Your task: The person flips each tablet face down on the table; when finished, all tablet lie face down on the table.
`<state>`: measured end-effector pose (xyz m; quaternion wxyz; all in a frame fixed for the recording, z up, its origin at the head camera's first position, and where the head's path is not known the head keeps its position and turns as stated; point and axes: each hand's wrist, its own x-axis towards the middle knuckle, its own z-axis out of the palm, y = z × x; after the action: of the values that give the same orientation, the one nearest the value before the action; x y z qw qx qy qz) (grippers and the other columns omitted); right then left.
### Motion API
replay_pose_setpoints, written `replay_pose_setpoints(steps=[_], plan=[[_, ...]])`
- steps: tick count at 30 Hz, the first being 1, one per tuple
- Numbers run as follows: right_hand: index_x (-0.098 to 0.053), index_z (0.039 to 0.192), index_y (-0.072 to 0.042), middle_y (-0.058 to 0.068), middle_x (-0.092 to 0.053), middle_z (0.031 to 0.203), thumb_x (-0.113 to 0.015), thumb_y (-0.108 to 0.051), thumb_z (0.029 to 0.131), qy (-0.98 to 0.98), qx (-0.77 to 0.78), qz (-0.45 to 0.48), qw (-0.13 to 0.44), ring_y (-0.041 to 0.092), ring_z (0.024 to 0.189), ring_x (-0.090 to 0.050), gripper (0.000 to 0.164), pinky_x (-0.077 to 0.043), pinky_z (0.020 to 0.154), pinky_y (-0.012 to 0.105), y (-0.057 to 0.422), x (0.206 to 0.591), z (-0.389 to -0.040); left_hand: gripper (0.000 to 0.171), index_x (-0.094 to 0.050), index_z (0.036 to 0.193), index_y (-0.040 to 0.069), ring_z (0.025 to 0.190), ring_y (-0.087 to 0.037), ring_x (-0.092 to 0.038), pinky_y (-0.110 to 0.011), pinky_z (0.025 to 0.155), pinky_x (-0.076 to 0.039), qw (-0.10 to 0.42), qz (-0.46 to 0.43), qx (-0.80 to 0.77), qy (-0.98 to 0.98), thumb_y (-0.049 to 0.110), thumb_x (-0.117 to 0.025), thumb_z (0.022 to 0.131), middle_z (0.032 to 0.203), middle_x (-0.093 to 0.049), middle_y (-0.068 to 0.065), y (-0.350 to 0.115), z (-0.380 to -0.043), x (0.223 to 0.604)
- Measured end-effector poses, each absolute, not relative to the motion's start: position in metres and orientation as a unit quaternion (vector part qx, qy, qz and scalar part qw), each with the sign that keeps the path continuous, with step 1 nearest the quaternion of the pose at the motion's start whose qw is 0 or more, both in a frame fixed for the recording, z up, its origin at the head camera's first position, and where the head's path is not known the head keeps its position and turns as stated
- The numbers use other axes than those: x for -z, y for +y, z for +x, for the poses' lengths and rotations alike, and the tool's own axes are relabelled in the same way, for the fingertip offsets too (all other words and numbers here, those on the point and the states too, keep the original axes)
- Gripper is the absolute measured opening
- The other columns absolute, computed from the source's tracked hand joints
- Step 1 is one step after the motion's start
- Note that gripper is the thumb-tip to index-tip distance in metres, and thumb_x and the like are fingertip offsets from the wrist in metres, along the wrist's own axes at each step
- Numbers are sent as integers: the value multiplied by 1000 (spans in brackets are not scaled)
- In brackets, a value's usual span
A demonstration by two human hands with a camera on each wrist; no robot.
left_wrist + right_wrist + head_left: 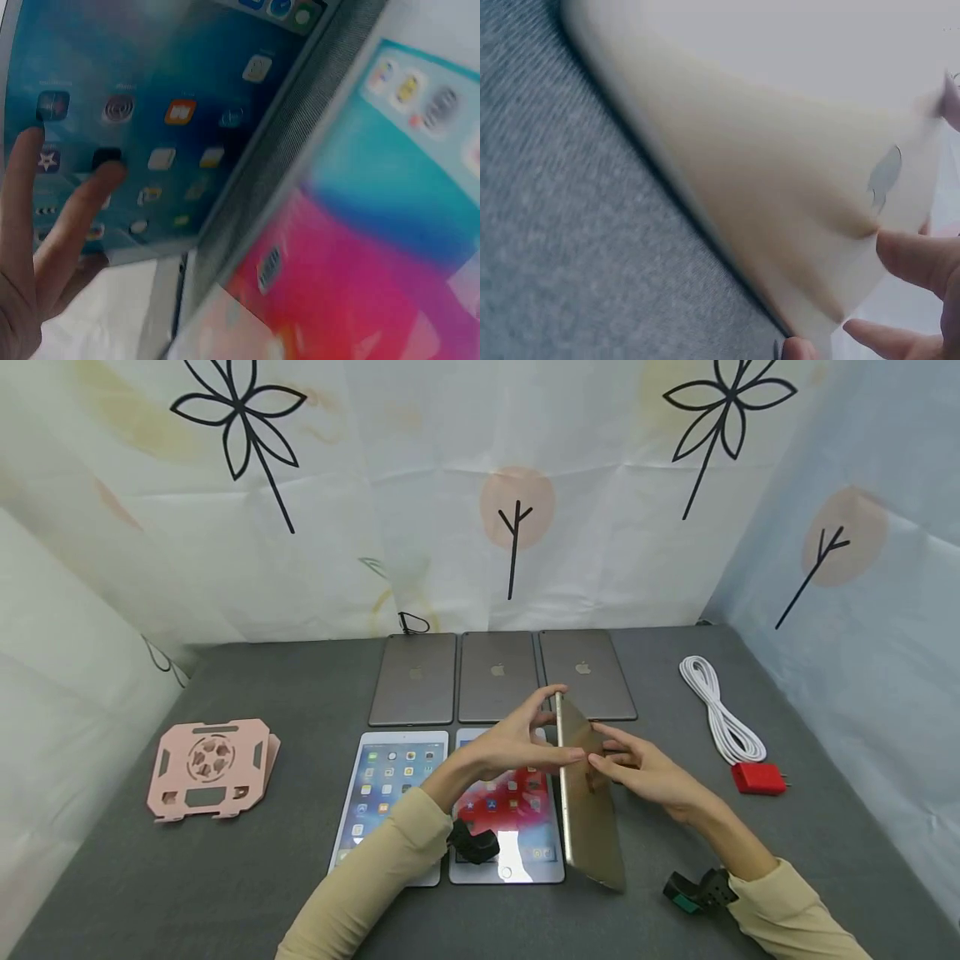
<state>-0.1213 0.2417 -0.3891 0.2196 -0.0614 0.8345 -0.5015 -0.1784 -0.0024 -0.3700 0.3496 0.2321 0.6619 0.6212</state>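
A gold-backed tablet stands tilted on its long edge, close over the grey cloth. My left hand grips it, thumb across its edge onto the back; in the left wrist view two fingers of that hand lie against its lit screen. Extended fingertips of my right hand touch the gold back; the right wrist view shows them below the logo. Beneath my left arm lie two white-framed tablets with lit screens: one with blue wallpaper, the other with red wallpaper.
Three grey tablets, left, middle and right, lie face down along the back. A pink folded stand is at left. A coiled white cable and a red plug adapter lie at right. Fabric walls enclose the table.
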Motion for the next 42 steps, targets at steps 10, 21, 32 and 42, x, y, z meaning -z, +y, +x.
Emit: replay_pose_setpoints(steps=[10, 21, 32, 42], plan=[[-21, 161, 3, 36, -41, 149, -57, -28, 106, 861, 475, -31, 179, 46, 129, -52, 74, -54, 94, 43, 259, 394, -127, 101, -12, 163, 17, 112, -37, -72, -42, 80, -63, 361, 218, -650, 633, -10, -72, 86, 161, -38, -16, -10, -180, 385], [-38, 154, 6, 22, -57, 118, -72, -18, 97, 862, 497, 18, 94, 0, 83, -56, 71, -48, 67, 24, 274, 396, -129, 108, -12, 163, 11, 96, -25, -76, -36, 71, -62, 336, 230, -598, 690, -10, -80, 81, 155, -44, -20, 3, -183, 400], [-42, 147, 16, 29, -60, 115, -74, -12, 95, 890, 451, 8, 71, 3, 81, -57, 68, -49, 64, 21, 283, 395, -137, 105, -36, 156, 8, 79, -11, -64, -26, 82, -54, 202, 268, -411, 848, 27, -96, 71, 120, -62, -11, 20, -187, 409], [-47, 143, 15, 33, -54, 130, -75, -16, 94, 904, 419, 4, 87, 40, 111, -53, 64, -47, 72, 20, 290, 398, -144, 101, -45, 151, 6, 125, -28, -58, -42, 108, -50, 169, 269, -337, 886, 39, -95, 70, 137, -60, -14, 31, -190, 413]])
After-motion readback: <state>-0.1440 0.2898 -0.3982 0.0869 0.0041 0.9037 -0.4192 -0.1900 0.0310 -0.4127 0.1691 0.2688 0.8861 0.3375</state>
